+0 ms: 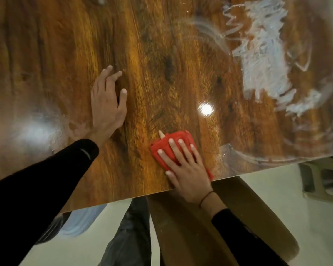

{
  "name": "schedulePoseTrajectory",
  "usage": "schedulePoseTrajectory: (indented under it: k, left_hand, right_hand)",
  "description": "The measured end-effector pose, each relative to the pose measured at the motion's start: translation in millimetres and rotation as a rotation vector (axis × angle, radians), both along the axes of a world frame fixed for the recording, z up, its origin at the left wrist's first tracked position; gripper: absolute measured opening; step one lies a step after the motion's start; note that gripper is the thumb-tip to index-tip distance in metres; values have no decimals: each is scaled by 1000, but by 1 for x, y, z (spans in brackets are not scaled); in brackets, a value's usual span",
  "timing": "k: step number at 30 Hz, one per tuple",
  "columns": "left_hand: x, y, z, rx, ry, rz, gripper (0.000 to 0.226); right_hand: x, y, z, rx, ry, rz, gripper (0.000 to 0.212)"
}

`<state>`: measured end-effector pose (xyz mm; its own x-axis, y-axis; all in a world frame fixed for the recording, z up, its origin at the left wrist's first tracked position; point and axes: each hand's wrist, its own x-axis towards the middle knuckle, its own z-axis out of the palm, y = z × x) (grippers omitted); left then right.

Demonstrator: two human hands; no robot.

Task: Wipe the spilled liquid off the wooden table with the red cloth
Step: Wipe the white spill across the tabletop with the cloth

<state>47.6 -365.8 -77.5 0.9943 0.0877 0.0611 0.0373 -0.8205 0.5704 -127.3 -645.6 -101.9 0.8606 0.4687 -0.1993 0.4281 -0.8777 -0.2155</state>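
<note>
The wooden surface (161, 54) is glossy, dark-grained brown, with a bright glare spot near its middle. The red cloth (173, 143) lies folded near the near edge, flat under the right hand (185, 167). The left hand (107, 104) rests flat beside it. Whitish smeared liquid (265, 60) streaks the far right part.

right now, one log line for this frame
right hand flat on red cloth near table edge | left hand flat on wood | white smears unwiped

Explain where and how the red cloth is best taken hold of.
Press the red cloth from above with a flat palm, as the right hand does: it lies folded flat on the wooden table, near the edge, with no raised part to pinch.
</note>
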Motion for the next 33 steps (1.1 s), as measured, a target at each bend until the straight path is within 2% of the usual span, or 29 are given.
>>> schedulePoseTrajectory:
  k: [4,7,12,14,16,20,24,30,33]
  left_hand:
    - [-70,9,20,-155,44,149,39]
    - [-120,12,22,-188,96,205,34]
    - [-142,-19,25,-192,165,152,31]
    - [-135,-40,27,-231,155,147,32]
    - [-126,-60,28,-253,120,161,31]
    - [-115,-92,24,-168,70,107,26]
    - [-118,-130,17,-59,97,106,23]
    - [-136,-219,2,-55,100,51,23]
    - [-132,-260,-7,-50,99,54,32]
  right_hand:
    - [11,-65,8,-65,-9,-138,68]
    - [43,-96,11,-66,-7,-267,69]
    - [97,-72,13,-71,-24,-503,72]
    - [99,-49,13,-70,-40,-463,73]
    - [85,-26,10,-56,-59,-336,73]
    - [38,-26,3,8,-56,-39,72]
    - [20,-108,0,-7,-69,7,69]
    - [43,-279,2,-56,-97,-277,70]
    - [61,-325,4,-67,-90,-371,69]
